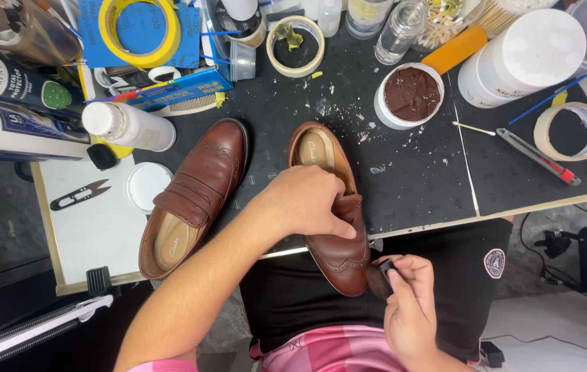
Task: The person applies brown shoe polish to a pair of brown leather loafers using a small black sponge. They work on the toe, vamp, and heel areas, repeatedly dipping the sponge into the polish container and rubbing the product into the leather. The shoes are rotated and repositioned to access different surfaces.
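1. Left hand (307, 203) clamps the brown shoe (335, 207) at the table edge (445, 222).
2. Right hand (409, 303) pinches a small dark applicator (380, 275) against the toe.
3. Judged step: working polish into the toe; next calls for steady light strokes.

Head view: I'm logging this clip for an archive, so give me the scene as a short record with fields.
Setting: black worktable speckled with paint
Left hand: grip on a brown shoe, steadying it
Right hand: pinches a small dark applicator against the shoe's toe
Beside it: second brown shoe, lying untouched
Nearby: open tub of brown paste, tape rolls, bottles, thread snips
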